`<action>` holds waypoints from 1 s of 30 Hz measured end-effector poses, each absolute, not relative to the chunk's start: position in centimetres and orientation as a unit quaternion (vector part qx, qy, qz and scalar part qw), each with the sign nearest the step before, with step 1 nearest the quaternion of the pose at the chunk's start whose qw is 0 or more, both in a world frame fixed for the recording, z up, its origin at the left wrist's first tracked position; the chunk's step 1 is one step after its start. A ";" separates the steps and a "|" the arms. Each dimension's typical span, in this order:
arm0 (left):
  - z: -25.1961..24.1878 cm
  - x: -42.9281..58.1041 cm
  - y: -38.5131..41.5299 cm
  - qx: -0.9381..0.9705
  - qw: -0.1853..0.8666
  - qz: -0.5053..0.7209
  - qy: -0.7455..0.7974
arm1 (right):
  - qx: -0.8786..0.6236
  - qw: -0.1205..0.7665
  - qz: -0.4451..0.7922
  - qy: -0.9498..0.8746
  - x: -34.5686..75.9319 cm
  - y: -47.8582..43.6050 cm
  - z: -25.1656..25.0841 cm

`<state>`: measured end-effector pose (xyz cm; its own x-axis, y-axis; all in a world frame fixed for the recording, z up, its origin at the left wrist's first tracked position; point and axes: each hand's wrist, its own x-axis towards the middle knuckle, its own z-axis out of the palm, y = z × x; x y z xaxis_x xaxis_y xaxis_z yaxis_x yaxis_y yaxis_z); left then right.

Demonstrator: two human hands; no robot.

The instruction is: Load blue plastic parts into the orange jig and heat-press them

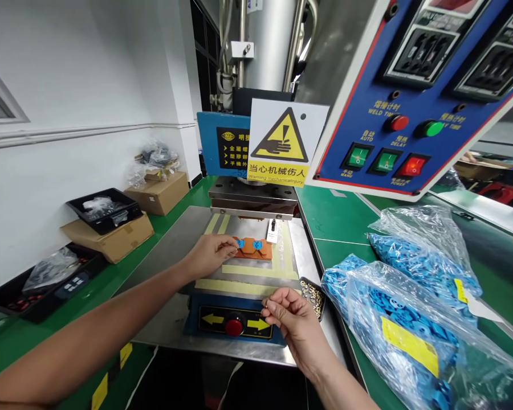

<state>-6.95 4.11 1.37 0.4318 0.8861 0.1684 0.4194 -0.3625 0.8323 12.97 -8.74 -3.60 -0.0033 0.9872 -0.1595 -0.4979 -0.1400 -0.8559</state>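
Note:
My left hand (211, 254) is at the left end of an orange fixture (248, 249) on the machine's metal bed, its fingers pinched together over a blue part (240, 244). Whatever those fingertips hold is hidden. A second blue part (257, 245) sits in the fixture further right. My right hand (294, 320) is raised in front of the bed, thumb and fingers pinched; anything between them is too small to name. Just beyond it lies a small black tray (322, 315) of brass-coloured metal pieces (312, 295).
A press head (253, 199) hangs over the bed behind the fixture. Below my hands is a red button (233, 325). Plastic bags of blue parts (402, 330) lie at right under a control panel (393, 136). Cardboard boxes (158, 191) and black bins (102, 209) stand at left.

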 end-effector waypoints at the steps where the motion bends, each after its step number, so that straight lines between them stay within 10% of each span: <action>1: 1.2 -7.0 4.3 0.754 0.381 0.321 0.428 | -0.403 0.580 0.638 -0.305 13.0 -8.7 -3.7; 10: 1.1 -7.0 5.2 0.722 0.414 0.330 0.446 | -0.410 0.574 0.640 -0.305 13.1 -8.5 -3.9; 30: 0.2 -5.8 7.4 0.897 0.054 0.241 0.368 | -0.410 0.570 0.639 -0.314 13.2 -8.4 -3.9</action>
<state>-5.77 7.35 0.15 0.6137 0.6854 0.3920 0.6329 -0.7238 0.2747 13.18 -8.44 -3.90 -0.0148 0.9860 -0.1659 -0.4705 -0.1533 -0.8690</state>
